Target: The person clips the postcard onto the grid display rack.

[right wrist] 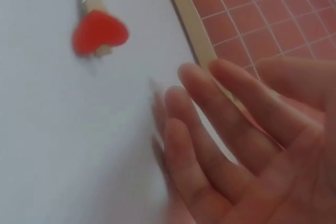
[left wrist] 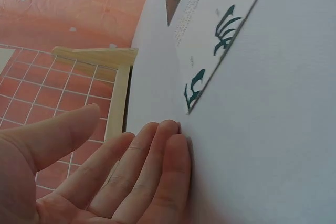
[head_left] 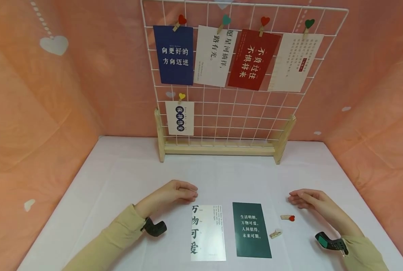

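Note:
My left hand [head_left: 175, 192] hovers low at the top left corner of a white card [head_left: 208, 233] with large dark characters. Its fingers [left wrist: 152, 166] are loosely bent and hold nothing. To the right of that card lies a dark green card [head_left: 252, 230] with white writing. My right hand [head_left: 311, 201], relaxed with nothing in it, is just above a small wooden clothespin with a red heart [head_left: 288, 217]. A second clothespin with a pale heart [head_left: 276, 233] lies beside the green card. In the right wrist view the red heart [right wrist: 100, 32] shows left of my fingertips.
Behind stands a white wire grid [head_left: 235, 101] on a wooden base [head_left: 218, 149]. Heart clothespins hold several cards on it: a blue card [head_left: 174, 71], a red card [head_left: 253, 62] and white ones on top, a small white card [head_left: 187, 128] below. Orange cloth surrounds the white table [head_left: 120, 165].

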`<state>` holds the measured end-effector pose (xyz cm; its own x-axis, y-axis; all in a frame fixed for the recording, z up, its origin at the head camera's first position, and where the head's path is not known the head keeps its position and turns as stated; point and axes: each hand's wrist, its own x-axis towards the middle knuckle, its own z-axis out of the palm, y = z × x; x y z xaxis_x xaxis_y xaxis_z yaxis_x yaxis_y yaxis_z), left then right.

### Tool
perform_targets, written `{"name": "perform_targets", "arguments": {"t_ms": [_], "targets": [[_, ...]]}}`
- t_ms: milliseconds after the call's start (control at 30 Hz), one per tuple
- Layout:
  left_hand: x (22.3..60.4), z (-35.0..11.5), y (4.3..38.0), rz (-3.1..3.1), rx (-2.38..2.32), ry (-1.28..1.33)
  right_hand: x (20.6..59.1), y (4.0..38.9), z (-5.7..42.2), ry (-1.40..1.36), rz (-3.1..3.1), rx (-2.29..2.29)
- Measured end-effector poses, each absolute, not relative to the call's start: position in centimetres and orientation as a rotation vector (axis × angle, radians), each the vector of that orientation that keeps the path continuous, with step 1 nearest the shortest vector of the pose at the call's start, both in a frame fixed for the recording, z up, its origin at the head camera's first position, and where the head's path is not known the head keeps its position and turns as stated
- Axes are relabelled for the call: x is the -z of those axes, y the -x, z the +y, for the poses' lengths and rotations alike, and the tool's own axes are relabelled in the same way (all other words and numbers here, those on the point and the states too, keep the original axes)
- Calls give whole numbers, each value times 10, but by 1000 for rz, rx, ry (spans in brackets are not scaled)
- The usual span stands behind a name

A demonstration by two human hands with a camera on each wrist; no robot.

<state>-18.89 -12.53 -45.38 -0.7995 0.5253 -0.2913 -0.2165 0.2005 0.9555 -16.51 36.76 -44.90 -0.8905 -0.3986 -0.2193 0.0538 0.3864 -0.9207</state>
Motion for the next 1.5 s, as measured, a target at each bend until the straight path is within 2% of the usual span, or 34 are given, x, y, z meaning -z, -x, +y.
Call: {"name": "perform_targets", "arguments": {"t_ms": [233, 800, 1500], "targets": [[462, -125, 185, 2036, -1601, -287, 454, 159, 377, 360, 2231, 1515], [460, -116, 178, 2321, -1411, -503, 455, 151, 390, 418, 2139, 1492], [468, -111, 177, 2524, -1283, -568, 462, 150, 389, 484, 2191, 1403]]}}
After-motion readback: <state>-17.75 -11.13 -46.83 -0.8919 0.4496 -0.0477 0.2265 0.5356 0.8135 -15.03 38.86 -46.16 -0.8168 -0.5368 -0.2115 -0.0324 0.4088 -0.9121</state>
